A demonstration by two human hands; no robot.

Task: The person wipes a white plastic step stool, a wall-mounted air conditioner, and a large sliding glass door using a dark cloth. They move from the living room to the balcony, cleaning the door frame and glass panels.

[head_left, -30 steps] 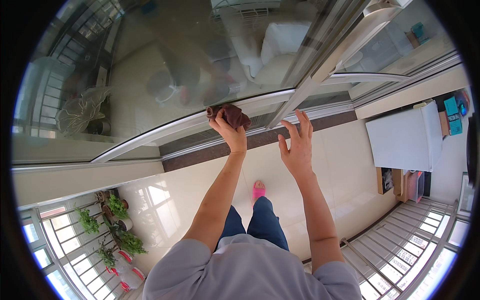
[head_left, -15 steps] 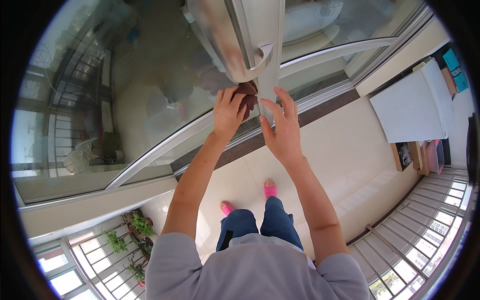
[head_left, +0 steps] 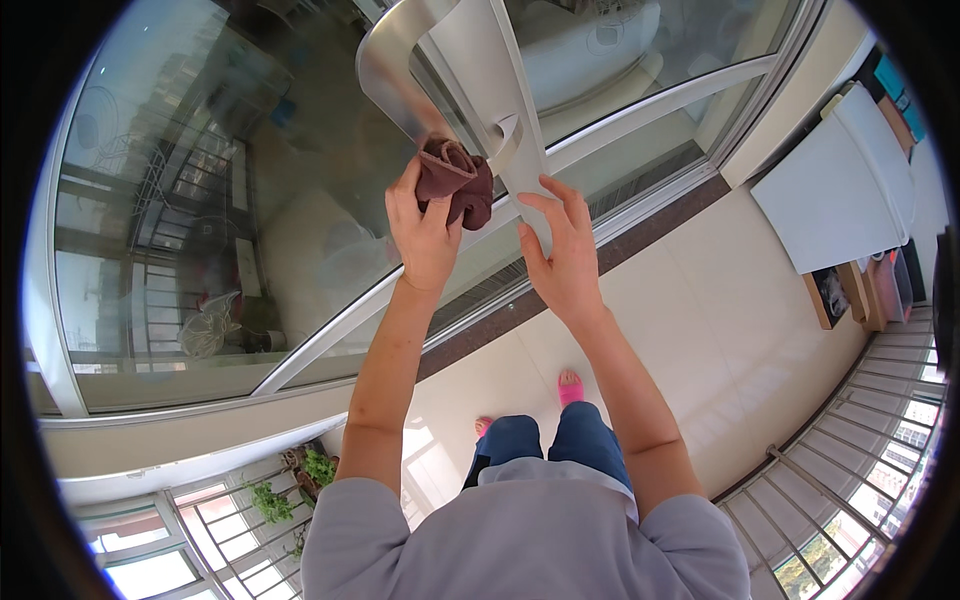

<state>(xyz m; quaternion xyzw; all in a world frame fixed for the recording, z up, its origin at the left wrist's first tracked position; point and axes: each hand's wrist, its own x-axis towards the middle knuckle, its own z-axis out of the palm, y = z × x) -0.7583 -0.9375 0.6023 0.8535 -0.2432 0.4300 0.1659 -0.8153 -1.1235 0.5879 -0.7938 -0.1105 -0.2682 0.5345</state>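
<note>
A crumpled dark brown cloth (head_left: 458, 185) is gripped in my left hand (head_left: 422, 232), against the lower end of a broad, curved metal door handle (head_left: 392, 75). The handle stands out from the pale frame (head_left: 490, 75) of a glass sliding door. My right hand (head_left: 566, 250) is beside the frame's edge, fingers apart and slightly bent, holding nothing. Whether its fingertips touch the frame I cannot tell. Folds of the cloth hide part of the handle's lower end.
Large glass panes (head_left: 310, 200) with reflections fill the upper left. A dark sill strip (head_left: 620, 245) runs below the door. At right stands a white cabinet-like box (head_left: 835, 190); metal railings (head_left: 830, 500) curve along the lower right. Potted plants (head_left: 270, 502) sit lower left.
My left hand has shifted left with the cloth, which now shows more fully at the handle's lower end. The view has turned slightly; my right hand stays beside the frame.
</note>
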